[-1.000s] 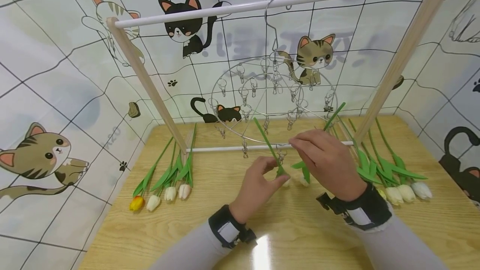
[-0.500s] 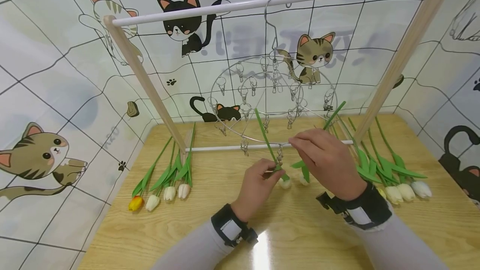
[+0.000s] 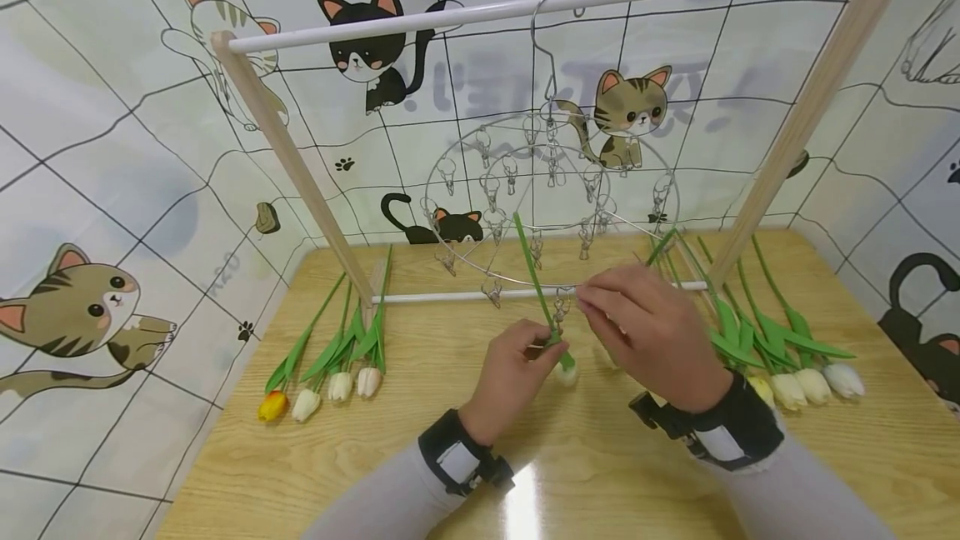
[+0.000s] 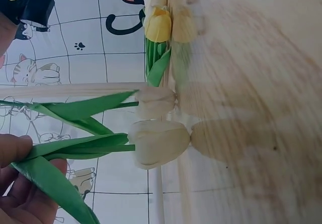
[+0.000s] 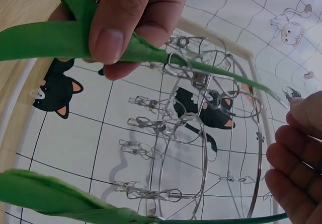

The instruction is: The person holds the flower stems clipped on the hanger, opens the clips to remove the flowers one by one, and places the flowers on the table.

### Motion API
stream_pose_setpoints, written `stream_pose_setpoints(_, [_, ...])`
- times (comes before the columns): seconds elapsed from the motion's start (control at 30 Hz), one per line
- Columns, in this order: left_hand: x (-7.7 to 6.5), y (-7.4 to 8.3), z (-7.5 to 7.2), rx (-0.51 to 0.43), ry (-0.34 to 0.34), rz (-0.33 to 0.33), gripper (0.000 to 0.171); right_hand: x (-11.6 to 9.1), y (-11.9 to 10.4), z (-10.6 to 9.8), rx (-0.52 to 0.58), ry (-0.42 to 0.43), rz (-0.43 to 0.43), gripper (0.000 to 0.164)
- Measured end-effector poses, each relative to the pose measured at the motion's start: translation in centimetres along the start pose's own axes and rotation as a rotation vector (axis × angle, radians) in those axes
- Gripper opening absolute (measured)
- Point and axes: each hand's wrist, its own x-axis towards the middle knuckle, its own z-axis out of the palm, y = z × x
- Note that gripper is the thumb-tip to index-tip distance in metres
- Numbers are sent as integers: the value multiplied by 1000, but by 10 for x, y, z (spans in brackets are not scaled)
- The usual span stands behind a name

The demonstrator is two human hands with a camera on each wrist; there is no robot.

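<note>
My left hand (image 3: 513, 373) pinches a white tulip (image 4: 160, 144) by its green stem, near the leaves. The bloom points down above the table. The stem runs up beside a wire clip (image 5: 200, 79), close to the left fingers. At the front edge of the round wire clip hanger (image 3: 480, 263), my right hand (image 3: 660, 327) has loosely curled fingers. In the right wrist view, the right hand (image 5: 299, 151) shows nothing in its grip. A second white tulip (image 4: 155, 103) hangs bloom-down behind; in the head view my right hand mostly hides it.
The hanger hangs from the white rod (image 3: 420, 19) of a wooden frame (image 3: 288, 161). A red-yellow tulip (image 3: 273, 405) lies with several white ones (image 3: 340, 386) at left on the table (image 3: 315, 473). More tulips (image 3: 813, 386) lie at right. Several bare clips (image 3: 491, 294) dangle.
The left hand has brought the tulip's stem a little upward, to the clip. The right hand has shifted slightly, its fingers looser. The hanger has swayed right, and the second tulip's stem sits lower.
</note>
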Motion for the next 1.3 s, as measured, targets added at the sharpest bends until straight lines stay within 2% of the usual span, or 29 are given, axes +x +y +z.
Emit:
stream_pose_setpoints(0.1, [-1,1,-2,10,-8,7,9,2,-8,-2,23,-31,-12,34])
stream_pose_setpoints(0.17, [-2,2,-3,18,-12,9,9,1,-14,-4,9,-102,39,39])
stream_pose_setpoints(0.23, [-2,4,-4,26,-17,5,9,-1,-18,-7,-10,-201,156,38])
stream_pose_setpoints(0.33, [-4,6,-6,40,-20,0,10,-3,-21,-8,-11,-369,391,32])
stream_pose_setpoints(0.4, [-5,7,-7,54,-23,-2,10,-5,-21,-5,50,-441,528,30])
stream_pose_setpoints(0.47, [-6,7,-8,71,-23,5,10,-5,-19,1,155,-473,625,31])
stream_pose_setpoints(0.63, [-9,6,-10,101,-15,26,8,-10,-12,16,440,-459,815,23])
stream_pose_setpoints(0.73, [-11,7,-11,103,-11,34,8,-13,-10,22,555,-429,911,21])
stream_pose_setpoints(0.97, [-10,11,-12,85,-20,13,8,-16,-11,26,705,-338,968,23])
stream_pose_setpoints(1.13, [-11,11,-12,82,-23,16,11,-16,-10,28,775,-325,995,23])
stream_pose_setpoints(1.3, [-11,11,-12,22,-30,-18,11,-17,-8,30,862,-317,1043,24])
